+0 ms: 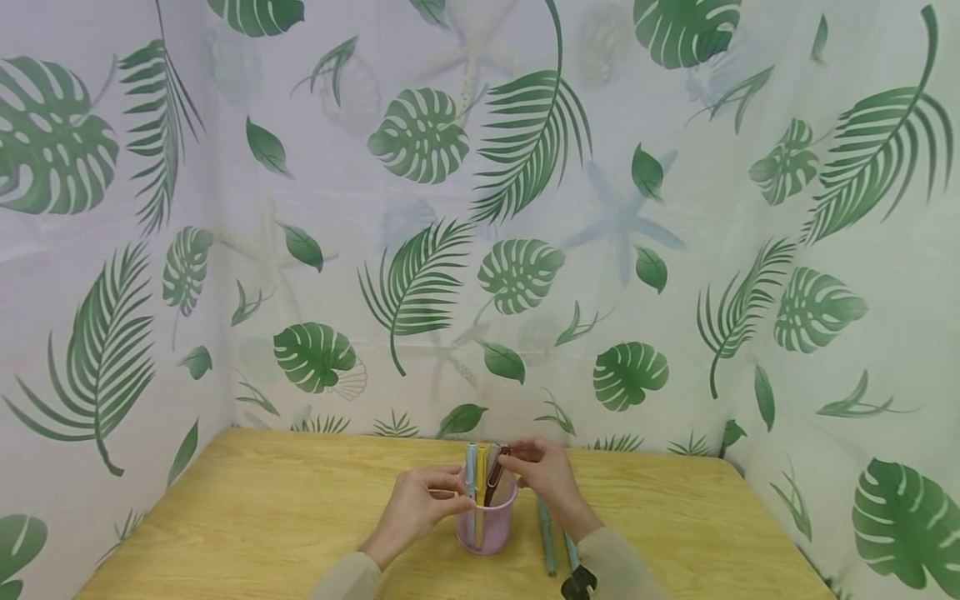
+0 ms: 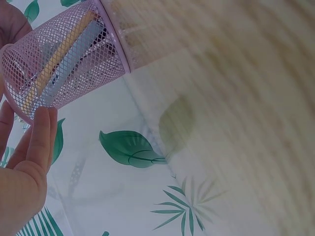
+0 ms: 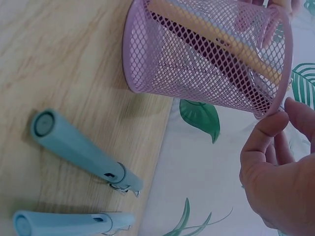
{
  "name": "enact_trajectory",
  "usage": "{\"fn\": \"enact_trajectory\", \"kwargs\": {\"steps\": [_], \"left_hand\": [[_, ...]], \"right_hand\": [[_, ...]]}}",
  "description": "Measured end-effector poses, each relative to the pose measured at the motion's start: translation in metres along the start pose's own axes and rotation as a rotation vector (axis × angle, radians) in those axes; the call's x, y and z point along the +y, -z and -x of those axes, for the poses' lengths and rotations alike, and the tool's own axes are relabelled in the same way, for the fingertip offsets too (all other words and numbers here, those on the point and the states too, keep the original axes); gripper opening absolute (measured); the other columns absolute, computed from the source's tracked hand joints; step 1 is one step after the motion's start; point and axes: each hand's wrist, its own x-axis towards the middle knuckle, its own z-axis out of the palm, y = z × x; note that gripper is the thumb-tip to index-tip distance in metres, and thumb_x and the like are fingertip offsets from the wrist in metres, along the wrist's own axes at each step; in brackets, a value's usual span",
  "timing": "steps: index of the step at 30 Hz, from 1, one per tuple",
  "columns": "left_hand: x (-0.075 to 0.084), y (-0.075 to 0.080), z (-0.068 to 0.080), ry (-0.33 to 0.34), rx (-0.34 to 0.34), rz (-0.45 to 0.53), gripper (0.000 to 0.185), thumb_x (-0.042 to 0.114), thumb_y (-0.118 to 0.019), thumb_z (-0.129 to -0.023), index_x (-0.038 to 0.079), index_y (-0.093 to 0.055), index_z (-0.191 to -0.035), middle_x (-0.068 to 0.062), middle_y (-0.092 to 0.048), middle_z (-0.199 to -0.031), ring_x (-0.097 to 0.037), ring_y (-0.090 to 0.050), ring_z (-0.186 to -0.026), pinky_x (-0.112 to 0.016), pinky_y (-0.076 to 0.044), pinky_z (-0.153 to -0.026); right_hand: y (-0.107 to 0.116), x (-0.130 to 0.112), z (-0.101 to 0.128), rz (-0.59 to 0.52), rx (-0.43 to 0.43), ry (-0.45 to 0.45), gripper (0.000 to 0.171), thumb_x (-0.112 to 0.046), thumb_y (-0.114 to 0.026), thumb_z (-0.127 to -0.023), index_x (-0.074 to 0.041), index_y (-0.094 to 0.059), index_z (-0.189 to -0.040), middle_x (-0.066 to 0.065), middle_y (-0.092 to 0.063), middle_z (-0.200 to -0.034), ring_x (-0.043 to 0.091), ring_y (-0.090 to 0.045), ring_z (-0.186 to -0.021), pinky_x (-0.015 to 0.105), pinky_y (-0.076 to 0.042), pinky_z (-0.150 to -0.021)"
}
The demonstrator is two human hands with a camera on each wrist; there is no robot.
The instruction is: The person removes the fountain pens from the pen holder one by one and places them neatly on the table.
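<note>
A pink mesh pen cup stands upright on the table with several pens in it. Inside are a light blue pen, a yellow pen, a greyish pen and a dark brown pen leaning to the right. My left hand holds the cup at its left rim, thumb in front; in the left wrist view its fingers meet the rim. With thumb and fingertips my right hand pinches the brown pen's upper end, close to the cup's rim in the right wrist view.
Right of the cup a green-teal pen lies on the wooden table. Beside it lies a lighter blue pen, partly hidden by the right forearm in the head view. Leaf-printed curtains enclose the table's back and sides.
</note>
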Motion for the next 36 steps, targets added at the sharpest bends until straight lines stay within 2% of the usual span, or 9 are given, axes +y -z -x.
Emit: {"fn": "enact_trajectory", "kwargs": {"steps": [4,10,20,25,30,36], "left_hand": [[0.000,0.000,0.000,0.004,-0.003,0.001,0.009,0.018,-0.082,-0.079,0.012,-0.077,-0.080,-0.015,-0.068,-0.124,-0.033,-0.064,-0.117,-0.025,-0.062,-0.080],[0.000,0.000,0.001,0.007,-0.008,-0.004,0.013,0.018,-0.082,-0.079,0.007,-0.077,-0.083,-0.016,-0.067,-0.124,-0.034,-0.064,-0.117,-0.025,-0.062,-0.080],[0.001,0.000,0.000,0.009,-0.007,-0.009,0.012,0.018,-0.082,-0.079,0.007,-0.077,-0.083,-0.016,-0.067,-0.124,-0.034,-0.064,-0.117,-0.025,-0.062,-0.080],[0.001,0.001,-0.001,0.006,-0.006,-0.014,0.010,0.018,-0.082,-0.079,0.010,-0.077,-0.082,-0.016,-0.067,-0.124,-0.034,-0.064,-0.117,-0.025,-0.062,-0.080],[0.001,0.001,-0.001,0.007,-0.011,-0.004,0.010,0.018,-0.082,-0.079,0.010,-0.077,-0.081,-0.017,-0.067,-0.124,-0.034,-0.063,-0.118,-0.026,-0.062,-0.081],[0.002,0.000,0.000,0.003,-0.007,0.008,0.012,0.016,-0.082,-0.079,0.006,-0.077,-0.083,-0.018,-0.067,-0.124,-0.034,-0.063,-0.118,-0.025,-0.062,-0.081]], "right_hand": [[-0.001,0.000,-0.001,0.020,0.004,-0.016,0.032,-0.016,-0.077,-0.085,0.001,-0.069,-0.111,0.014,-0.073,-0.102,0.011,-0.063,-0.077,0.026,-0.056,-0.062],[-0.003,0.002,-0.005,0.053,0.010,-0.035,0.031,-0.016,-0.076,-0.085,-0.001,-0.070,-0.112,0.013,-0.074,-0.103,0.010,-0.064,-0.078,0.023,-0.054,-0.061],[-0.001,0.003,-0.005,0.002,0.019,-0.013,0.028,-0.015,-0.073,-0.088,0.001,-0.069,-0.111,0.014,-0.073,-0.106,0.010,-0.065,-0.083,0.025,-0.056,-0.064],[0.002,0.000,-0.006,-0.036,0.022,0.010,0.029,-0.014,-0.071,-0.090,0.004,-0.067,-0.113,0.014,-0.072,-0.107,0.013,-0.066,-0.089,0.035,-0.062,-0.071],[0.006,-0.001,-0.007,-0.056,0.016,0.008,0.026,-0.014,-0.070,-0.091,0.002,-0.067,-0.112,0.013,-0.072,-0.106,0.016,-0.067,-0.092,0.045,-0.062,-0.078],[0.009,-0.002,-0.008,-0.104,-0.001,0.016,0.023,-0.009,-0.066,-0.094,0.004,-0.063,-0.113,0.014,-0.072,-0.102,0.017,-0.068,-0.091,0.034,-0.063,-0.068]]}}
